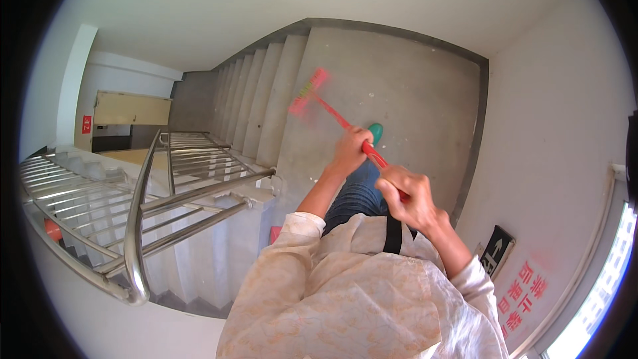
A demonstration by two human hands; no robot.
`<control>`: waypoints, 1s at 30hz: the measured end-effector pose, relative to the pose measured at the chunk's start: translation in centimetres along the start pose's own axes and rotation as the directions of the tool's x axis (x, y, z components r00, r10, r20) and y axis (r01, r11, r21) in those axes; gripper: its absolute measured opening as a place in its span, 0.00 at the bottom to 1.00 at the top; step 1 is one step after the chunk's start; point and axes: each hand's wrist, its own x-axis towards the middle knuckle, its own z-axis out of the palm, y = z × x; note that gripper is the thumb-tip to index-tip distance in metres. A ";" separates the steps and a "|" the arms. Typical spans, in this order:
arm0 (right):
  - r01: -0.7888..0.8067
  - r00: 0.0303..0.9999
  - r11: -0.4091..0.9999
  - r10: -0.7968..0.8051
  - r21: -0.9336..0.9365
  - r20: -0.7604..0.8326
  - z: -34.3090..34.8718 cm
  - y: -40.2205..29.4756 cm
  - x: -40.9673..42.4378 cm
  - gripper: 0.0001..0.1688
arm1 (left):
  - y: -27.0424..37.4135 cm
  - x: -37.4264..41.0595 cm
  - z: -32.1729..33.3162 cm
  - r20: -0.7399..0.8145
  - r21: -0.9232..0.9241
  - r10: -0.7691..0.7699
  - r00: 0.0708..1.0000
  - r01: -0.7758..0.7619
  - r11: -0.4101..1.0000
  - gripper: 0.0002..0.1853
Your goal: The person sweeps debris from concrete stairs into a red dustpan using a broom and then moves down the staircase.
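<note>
Both my hands grip the red handle (375, 154) of a broom. My left hand (353, 150) holds it lower down, nearer the broom head, while my right hand (406, 193) is wrapped round its upper end. The red-pink broom head (309, 91), with some yellow-green in its middle, is blurred and lies over the grey landing floor (423, 85), close to the top stair edge. Just beyond my left hand a green shoe (376, 133) stands on the floor.
Concrete stairs (254, 94) lead down at the left of the landing. Stainless steel railings (209, 190) line the stairwell. White walls (538, 124) with a dark skirting bound the landing; a dark arrow sign (497, 249) and red writing are at the lower right. Part of a pink-red object (275, 234) shows beside my left sleeve.
</note>
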 end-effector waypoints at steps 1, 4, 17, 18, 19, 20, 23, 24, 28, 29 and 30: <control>0.006 1.000 1.000 -0.006 0.027 -0.002 0.5 1.3 1.5 0.09 | -0.6 0.9 -0.4 -0.020 0.019 0.000 1.000 0.000 1.000 0.05; -0.017 0.998 0.995 0.011 0.094 0.064 1.2 4.4 5.2 0.08 | -2.9 3.3 -0.4 -0.026 0.056 -0.002 1.000 0.003 0.998 0.04; -0.364 0.931 0.912 0.360 -0.187 -0.057 -10.0 -8.0 14.4 0.06 | 0.7 14.6 3.7 0.628 -0.333 0.249 0.738 -0.034 0.942 0.04; -0.326 0.945 0.932 0.319 -0.158 -0.072 -10.0 -8.4 15.2 0.06 | 1.1 15.5 3.5 0.628 -0.383 0.296 0.720 -0.044 0.923 0.04; -0.287 0.957 0.949 0.277 -0.128 -0.087 -10.0 -8.6 15.9 0.06 | 1.3 16.2 3.2 0.625 -0.432 0.341 0.702 -0.052 0.900 0.04; -0.246 0.966 0.964 0.236 -0.099 -0.101 -10.1 -8.7 16.5 0.06 | 1.5 16.6 2.9 0.611 -0.439 0.346 0.712 -0.059 0.896 0.04; -0.195 0.975 0.980 0.189 -0.043 -0.119 -10.4 -8.7 18.8 0.07 | 1.3 18.9 0.5 0.564 -0.414 0.342 0.752 -0.101 0.905 0.04; -0.190 0.975 0.981 0.182 -0.050 -0.129 -10.3 -8.6 19.9 0.08 | 0.6 19.8 -0.2 0.532 -0.390 0.323 0.783 -0.112 0.914 0.04; -0.161 0.985 0.982 0.153 -0.096 -0.080 -9.6 -4.4 23.3 0.08 | -4.6 23.7 -2.9 0.371 -0.227 0.184 0.910 -0.103 0.968 0.03; -0.186 0.981 0.978 0.179 -0.092 -0.074 -8.9 -2.9 24.3 0.08 | -6.0 24.6 -3.8 0.271 -0.217 0.182 0.945 -0.124 0.968 0.03; -0.187 0.982 0.975 0.182 -0.118 -0.049 -8.1 -1.0 25.4 0.08 | -7.0 25.6 -4.8 0.204 -0.175 0.118 0.972 -0.082 0.981 0.03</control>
